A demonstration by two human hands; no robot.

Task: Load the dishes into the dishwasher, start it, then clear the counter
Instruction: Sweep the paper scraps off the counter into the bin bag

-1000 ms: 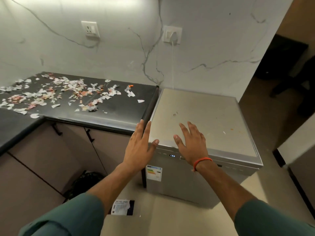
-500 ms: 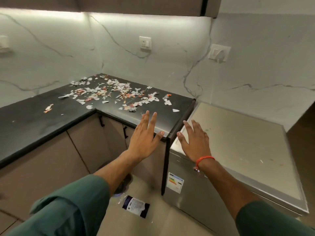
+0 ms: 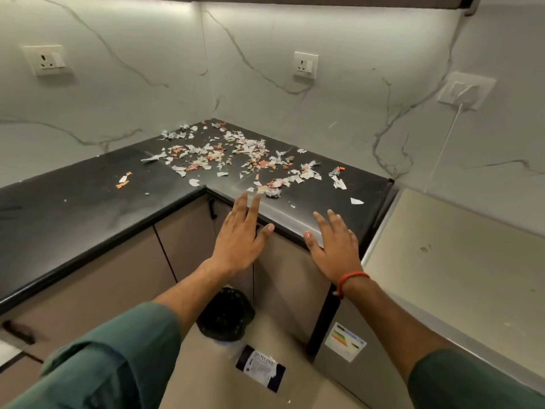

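A black L-shaped counter [image 3: 73,208] carries several torn paper scraps [image 3: 236,154], white and orange, spread around its inner corner. The steel dishwasher [image 3: 448,267] stands shut at the right, against the counter's end, with an energy label on its front. My left hand [image 3: 240,240] hovers flat and empty over the counter's front edge, fingers spread. My right hand [image 3: 334,245], with an orange band at the wrist, is held the same way near the counter's right end. Neither hand touches the scraps.
A bin lined with a black bag [image 3: 225,315] stands on the floor below the counter. A dark packet [image 3: 261,369] lies on the floor beside it. Wall sockets [image 3: 305,65] sit above the counter; a white cable runs from a plug [image 3: 466,91] down behind the dishwasher.
My view and both hands have swung left, from over the dishwasher's top to the counter's front edge. The hands stay open and empty.
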